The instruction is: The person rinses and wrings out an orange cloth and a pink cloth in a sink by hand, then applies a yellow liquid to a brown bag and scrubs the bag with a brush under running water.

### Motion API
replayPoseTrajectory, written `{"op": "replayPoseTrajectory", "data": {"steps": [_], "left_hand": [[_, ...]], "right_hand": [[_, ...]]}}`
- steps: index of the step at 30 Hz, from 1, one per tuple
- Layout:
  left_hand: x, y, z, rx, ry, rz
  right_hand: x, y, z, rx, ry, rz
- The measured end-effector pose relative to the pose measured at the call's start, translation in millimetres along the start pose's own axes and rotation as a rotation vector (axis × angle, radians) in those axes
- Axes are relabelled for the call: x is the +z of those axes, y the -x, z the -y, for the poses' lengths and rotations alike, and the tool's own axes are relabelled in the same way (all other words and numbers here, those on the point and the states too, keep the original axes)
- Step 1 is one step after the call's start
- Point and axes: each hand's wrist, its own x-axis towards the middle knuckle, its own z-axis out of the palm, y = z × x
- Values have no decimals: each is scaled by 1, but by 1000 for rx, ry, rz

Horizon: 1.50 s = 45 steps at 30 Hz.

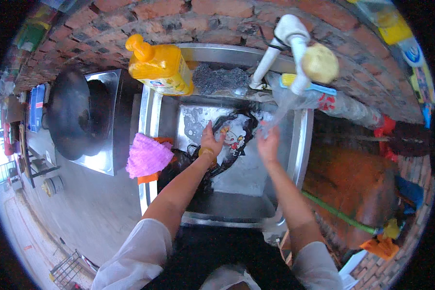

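Observation:
A stainless steel sink [300,154] stands before me, with a shallow layer of sudsy water on its floor. In it lies a wet black cloth item [252,119], bunched up and bearing a printed cartoon figure in a chef's hat [233,136]. Over the left part of this print is my left hand [213,140], fingers apart, with a yellowish band at the wrist. My right hand [268,145] is under the stream of water [282,108] from the white faucet [299,78], to the right of the cloth. Its fingers are partly blurred by the water, and I see nothing held.
A yellow pump bottle of detergent [159,69] stands on the back left rim. A pink cloth [148,156] hangs over the left edge. A sponge [320,63] sits by the faucet. Left is a wok [70,116] on a stove; a green hose [339,212] runs at right.

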Motion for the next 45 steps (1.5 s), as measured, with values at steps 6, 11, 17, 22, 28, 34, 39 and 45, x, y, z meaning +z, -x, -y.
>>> {"op": "replayPoseTrajectory", "data": {"steps": [6, 11, 17, 22, 28, 34, 39, 45], "left_hand": [[39, -1, 11, -40, 51, 729], [16, 50, -40, -391, 75, 540], [-1, 31, -153, -1324, 1511, 664], [3, -7, -138, -1286, 1652, 790], [-23, 38, -198, -1085, 1179, 457], [27, 15, -122, -739, 1730, 802], [-16, 37, -172, -1002, 1296, 563], [-2, 23, -180, -917, 1162, 650]], "right_hand": [[105, 20, -87, 396, -84, -81], [92, 24, -78, 1041, -549, -47], [21, 23, 18, 780, -770, -119], [-15, 36, 108, 486, -343, -73], [10, -5, 9, 517, -323, -143], [30, -13, -31, 737, -650, 30], [26, 9, 49, 635, -477, 140], [-27, -8, 84, 852, -824, 21]]}}
